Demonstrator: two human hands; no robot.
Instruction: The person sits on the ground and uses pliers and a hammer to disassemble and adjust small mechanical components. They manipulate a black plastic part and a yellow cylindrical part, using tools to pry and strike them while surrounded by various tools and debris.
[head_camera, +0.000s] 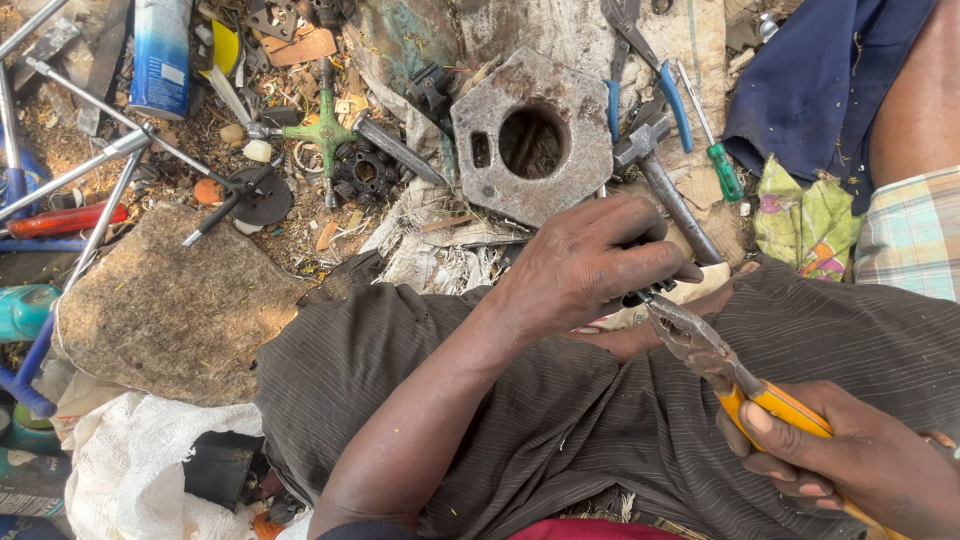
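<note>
A: From the head view, what is each hand doing?

B: The left hand is curling tightly around a small dark part over the lap, mostly hiding it; the right hand is gripping the orange-handled pliers, whose tip is meeting that part; the work is looking mid-way, the part not yet freed, as far as can be judged.

A: And what is lying around?

B: A hexagonal metal plate with a round hole is sitting just beyond the left hand; a hammer, blue-handled pliers and a green screwdriver are crowding beside it; a flat stone is resting well left; nothing is blocking the hands.
</note>
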